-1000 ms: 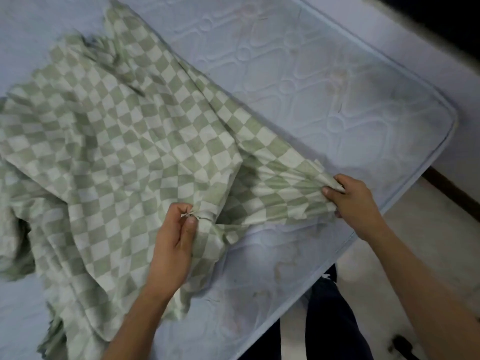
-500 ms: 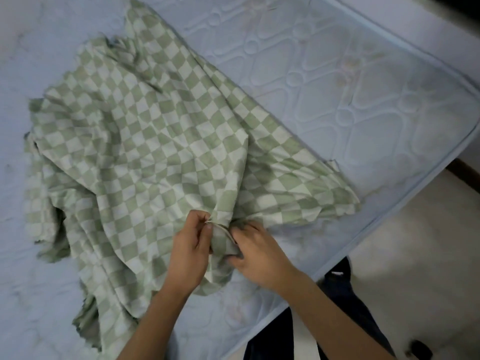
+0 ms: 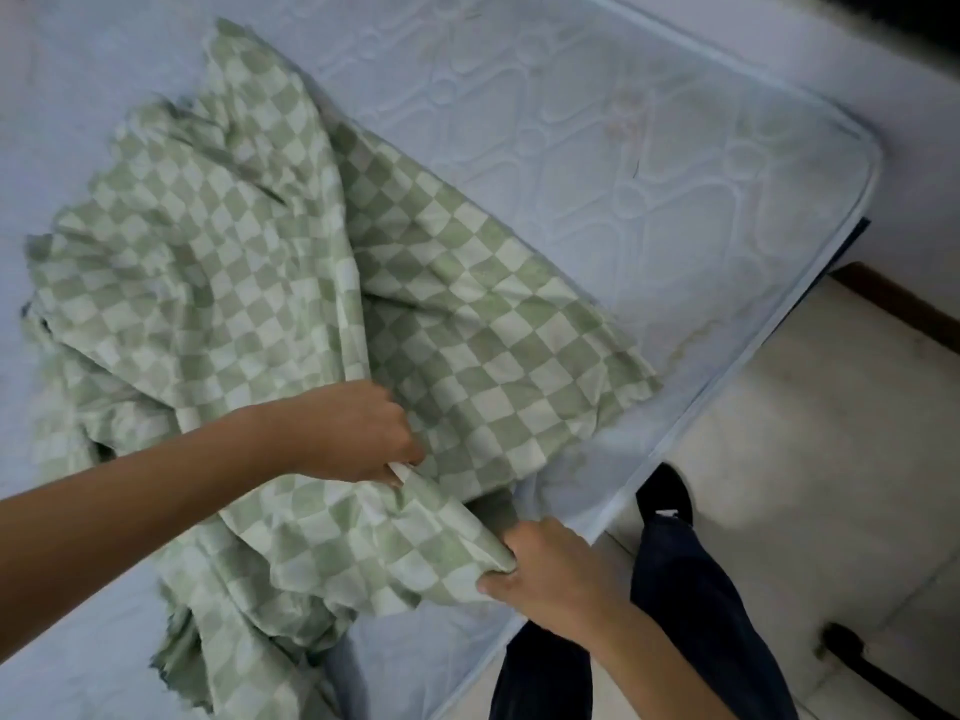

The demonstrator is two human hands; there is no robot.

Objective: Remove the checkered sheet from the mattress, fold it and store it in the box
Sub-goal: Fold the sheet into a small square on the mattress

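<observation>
So the checkered sheet (image 3: pixel 311 283) is completely off its corners and lying in a rumpled heap on the bare mattress (image 3: pixel 649 163), most of it bunched up on the far side of both hands and spreading away past the left forearm. Green and cream squares, lots of creases.

The left hand (image 3: pixel 358 433) comes in from the left with the forearm stretched almost level across the view, wrist slightly bent down, back of the hand facing up. Its fingers are curled closed and pinching a fold or edge of the sheet right at the fingertips; you can see a pale strip of hem poking out from under them.

The right hand (image 3: pixel 545 574) sits nearer the body and a bit to the right of the left one, close to the mattress edge. The arm rises from the bottom right, palm turned inward, fingers wrapped tight round a gathered wad of fabric. The cloth between the two hands is one short stretch, sagging a little rather than pulled taut.

Below the right hand there are dark trousers (image 3: pixel 691 589) and a black shoe (image 3: pixel 667 493) on the pale floor (image 3: pixel 831 485), just beside the mattress edge. No box is in view.
</observation>
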